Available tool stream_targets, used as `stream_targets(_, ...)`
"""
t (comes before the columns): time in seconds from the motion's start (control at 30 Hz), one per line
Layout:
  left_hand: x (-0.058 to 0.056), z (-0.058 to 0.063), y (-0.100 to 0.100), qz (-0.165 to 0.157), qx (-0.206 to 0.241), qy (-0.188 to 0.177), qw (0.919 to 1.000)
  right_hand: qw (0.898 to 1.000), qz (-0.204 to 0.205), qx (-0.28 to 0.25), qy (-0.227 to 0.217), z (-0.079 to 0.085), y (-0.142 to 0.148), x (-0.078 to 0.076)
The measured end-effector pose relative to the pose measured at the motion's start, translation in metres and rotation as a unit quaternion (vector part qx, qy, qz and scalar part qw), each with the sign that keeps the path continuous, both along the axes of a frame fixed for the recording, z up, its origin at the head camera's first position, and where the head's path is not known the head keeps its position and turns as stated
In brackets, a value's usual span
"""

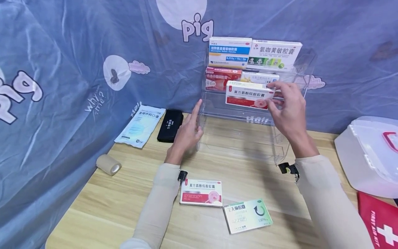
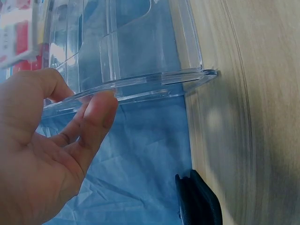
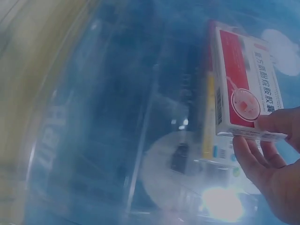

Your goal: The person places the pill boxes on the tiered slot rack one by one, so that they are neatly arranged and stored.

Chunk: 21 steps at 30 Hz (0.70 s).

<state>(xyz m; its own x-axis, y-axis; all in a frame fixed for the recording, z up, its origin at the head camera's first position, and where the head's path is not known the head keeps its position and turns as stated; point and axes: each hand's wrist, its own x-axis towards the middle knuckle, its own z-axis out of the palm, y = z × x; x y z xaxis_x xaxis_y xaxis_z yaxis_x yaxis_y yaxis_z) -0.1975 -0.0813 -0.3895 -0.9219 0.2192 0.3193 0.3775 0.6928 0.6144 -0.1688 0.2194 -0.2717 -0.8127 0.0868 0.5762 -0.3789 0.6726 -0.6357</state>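
My right hand (image 1: 287, 107) pinches a white and red medicine box (image 1: 247, 97) by its right end, thumb on the front and fingers behind. The box is held in front of the middle tier of a clear acrylic display rack (image 1: 230, 133). In the right wrist view the same box (image 3: 243, 84) is upheld at its end by the fingers. At the rack's left side, my left hand (image 1: 186, 135) holds the clear side panel's edge; the left wrist view shows the thumb and fingers (image 2: 98, 117) about that edge.
Blue-white (image 1: 230, 53) and green-white (image 1: 273, 55) boxes stand on the top tier, a red box (image 1: 217, 79) below. Two boxes (image 1: 201, 193) (image 1: 247, 216) lie in front. Around are a mask packet (image 1: 140, 126), black case (image 1: 170, 126), bandage roll (image 1: 108, 164), white bin (image 1: 367, 155) and red kit (image 1: 380, 221).
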Motion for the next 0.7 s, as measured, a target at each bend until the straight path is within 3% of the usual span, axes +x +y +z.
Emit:
stream_targets(0.17, 0.001, -0.001, 0.000, 0.003, 0.002, -0.009, 1.0000, 0.999, 0.018, 0.039, 0.008, -0.018, -0.001, -0.014)
stream_targets(0.37, 0.002, -0.001, 0.002, 0.004, 0.005, -0.009, 0.9999, 0.997, 0.022, 0.056, -0.039, -0.036, -0.004, -0.023)
stream_targets(0.5, 0.001, 0.001, 0.001, 0.003, 0.001, -0.004, 1.0000, 0.997, 0.015, 0.048, -0.056, -0.042, -0.010, -0.027)
stream_targets(0.7, -0.001, 0.001, 0.002, 0.008, 0.002, -0.008, 0.9999, 0.997, 0.006, 0.055, -0.046, -0.045, -0.021, -0.032)
